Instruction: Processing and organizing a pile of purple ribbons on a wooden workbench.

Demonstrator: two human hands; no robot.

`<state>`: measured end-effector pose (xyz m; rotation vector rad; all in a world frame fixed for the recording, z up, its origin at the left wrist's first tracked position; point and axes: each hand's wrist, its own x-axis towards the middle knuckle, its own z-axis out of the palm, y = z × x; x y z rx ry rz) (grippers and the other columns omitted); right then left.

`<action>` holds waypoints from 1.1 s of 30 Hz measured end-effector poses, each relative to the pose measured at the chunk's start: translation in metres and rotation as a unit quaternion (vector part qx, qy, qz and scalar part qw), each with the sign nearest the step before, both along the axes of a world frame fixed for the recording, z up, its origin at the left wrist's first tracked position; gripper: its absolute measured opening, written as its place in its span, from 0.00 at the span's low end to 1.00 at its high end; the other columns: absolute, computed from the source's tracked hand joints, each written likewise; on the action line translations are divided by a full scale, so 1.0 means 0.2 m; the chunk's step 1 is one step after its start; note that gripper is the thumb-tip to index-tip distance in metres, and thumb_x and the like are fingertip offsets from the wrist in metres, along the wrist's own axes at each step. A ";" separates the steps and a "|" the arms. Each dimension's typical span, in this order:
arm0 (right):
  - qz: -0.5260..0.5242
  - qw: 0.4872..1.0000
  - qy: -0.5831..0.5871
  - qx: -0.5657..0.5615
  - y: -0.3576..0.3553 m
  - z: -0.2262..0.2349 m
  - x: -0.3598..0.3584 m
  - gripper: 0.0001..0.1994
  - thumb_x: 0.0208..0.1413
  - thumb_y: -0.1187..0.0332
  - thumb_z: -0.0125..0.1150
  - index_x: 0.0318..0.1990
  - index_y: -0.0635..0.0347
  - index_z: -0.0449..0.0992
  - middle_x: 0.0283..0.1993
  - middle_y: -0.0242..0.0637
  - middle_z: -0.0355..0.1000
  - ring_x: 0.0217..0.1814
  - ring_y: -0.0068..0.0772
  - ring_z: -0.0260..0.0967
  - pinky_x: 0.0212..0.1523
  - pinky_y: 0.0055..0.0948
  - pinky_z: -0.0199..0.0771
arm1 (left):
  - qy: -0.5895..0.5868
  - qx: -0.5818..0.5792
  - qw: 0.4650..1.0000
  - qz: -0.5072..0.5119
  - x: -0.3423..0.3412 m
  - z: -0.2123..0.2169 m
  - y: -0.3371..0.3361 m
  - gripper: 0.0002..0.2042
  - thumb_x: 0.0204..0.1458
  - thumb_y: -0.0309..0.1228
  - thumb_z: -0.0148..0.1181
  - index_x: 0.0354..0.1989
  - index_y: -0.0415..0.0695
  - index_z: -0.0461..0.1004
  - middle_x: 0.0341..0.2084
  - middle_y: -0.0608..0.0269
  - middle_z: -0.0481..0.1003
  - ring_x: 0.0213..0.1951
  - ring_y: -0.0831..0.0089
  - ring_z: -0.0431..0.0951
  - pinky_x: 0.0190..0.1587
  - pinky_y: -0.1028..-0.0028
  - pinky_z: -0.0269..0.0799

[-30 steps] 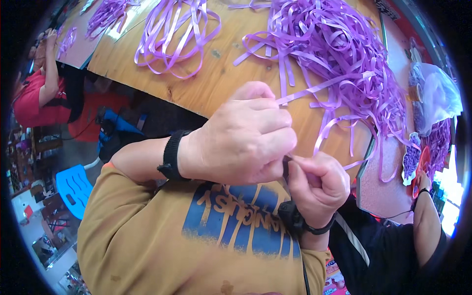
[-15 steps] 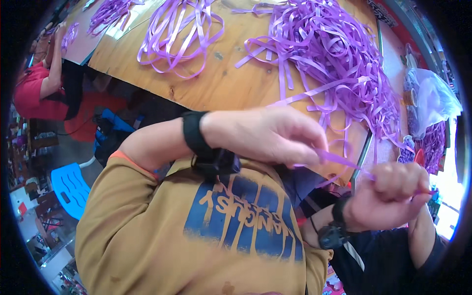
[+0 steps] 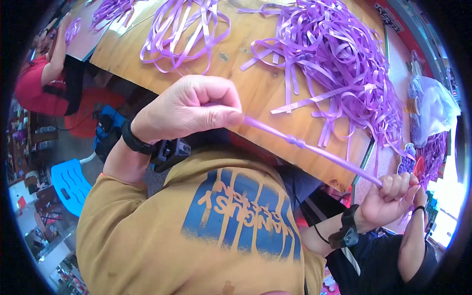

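Observation:
A purple ribbon point(image 3: 334, 160) is stretched taut between my two hands, sloping down to the right, with a small knot point(image 3: 295, 141) partway along it. My left hand point(image 3: 194, 105) is closed on one end, thumb pressed against curled fingers, just in front of the table edge. Farther right, my right hand point(image 3: 388, 199) has its fingers wrapped round the other end. Beyond the hands, a big tangled pile of purple ribbons point(image 3: 339, 64) lies on the wooden table point(image 3: 246, 88). A looser looped bundle of purple ribbon point(image 3: 189, 34) is to its left.
A clear plastic bag point(image 3: 435, 105) and more purple ribbons point(image 3: 432, 152) are at the far right. One person in red point(image 3: 42, 88) is at the far left; another in dark clothes point(image 3: 393, 260) is close by at lower right. A blue chair point(image 3: 71, 187) stands at the left.
My left hand has moved left, away from my right hand, which has shifted slightly down. The ribbon between them is now longer and taut, and its knot shows.

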<state>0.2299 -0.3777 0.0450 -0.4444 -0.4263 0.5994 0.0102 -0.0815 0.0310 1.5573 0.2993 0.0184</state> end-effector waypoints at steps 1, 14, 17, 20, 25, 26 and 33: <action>-0.015 1.000 -0.004 -0.015 -0.02 0.00 0.02 0.06 0.59 0.71 0.45 0.31 0.61 0.63 0.19 0.25 0.45 0.16 0.17 0.39 0.20 0.22 0.41 | 0.008 -0.019 1.000 0.000 -0.02 0.00 0.02 0.06 0.49 0.28 0.59 0.25 0.40 0.70 0.21 0.75 0.66 0.24 0.88 0.63 0.26 0.85 0.58; -0.383 0.593 -0.491 -0.511 0.29 -0.14 -0.06 0.20 0.54 0.70 0.49 0.53 0.71 0.62 0.54 0.46 0.62 0.58 0.40 0.57 0.60 0.33 0.52 | 0.011 -0.029 0.999 -0.019 0.02 -0.03 -0.02 0.06 0.53 0.29 0.54 0.30 0.39 0.71 0.23 0.76 0.67 0.28 0.87 0.65 0.31 0.84 0.62; 0.044 0.856 -0.344 -0.383 0.51 -0.08 -0.44 0.22 0.54 0.74 0.47 0.58 0.68 0.57 0.57 0.42 0.59 0.59 0.34 0.55 0.60 0.30 0.49 | -0.059 -0.024 0.997 -0.053 0.07 -0.04 -0.11 0.05 0.52 0.27 0.56 0.29 0.37 0.71 0.24 0.73 0.68 0.28 0.87 0.65 0.31 0.84 0.61; 0.156 0.903 -0.201 -0.346 0.53 -0.07 -0.52 0.20 0.57 0.76 0.47 0.58 0.65 0.58 0.49 0.36 0.62 0.51 0.23 0.59 0.52 0.22 0.58 | -0.036 -0.054 0.995 -0.070 0.09 0.03 -0.13 0.05 0.52 0.27 0.55 0.29 0.38 0.71 0.23 0.73 0.68 0.28 0.87 0.64 0.31 0.84 0.61; 0.037 0.868 -0.192 -0.457 0.46 -0.07 -0.46 0.12 0.54 0.75 0.53 0.46 0.65 0.68 0.38 0.29 0.66 0.37 0.15 0.61 0.40 0.15 0.61 | -0.009 -0.002 0.999 -0.049 0.01 -0.06 -0.06 0.05 0.53 0.27 0.54 0.30 0.38 0.70 0.24 0.73 0.68 0.29 0.87 0.65 0.32 0.84 0.62; 0.015 0.848 -0.213 -0.486 0.44 -0.10 -0.43 0.12 0.54 0.75 0.53 0.46 0.65 0.68 0.39 0.30 0.66 0.39 0.18 0.62 0.41 0.17 0.62 | -0.013 0.021 0.998 -0.055 0.00 -0.08 -0.05 0.05 0.53 0.27 0.54 0.30 0.38 0.70 0.24 0.73 0.68 0.29 0.87 0.65 0.32 0.84 0.62; 0.187 0.852 -0.256 -0.417 0.57 -0.10 -0.54 0.15 0.59 0.73 0.45 0.54 0.64 0.61 0.44 0.33 0.65 0.46 0.18 0.60 0.48 0.17 0.58 | -0.044 0.017 0.998 -0.040 0.04 -0.05 -0.11 0.06 0.54 0.29 0.52 0.30 0.38 0.68 0.25 0.72 0.68 0.30 0.86 0.64 0.33 0.83 0.62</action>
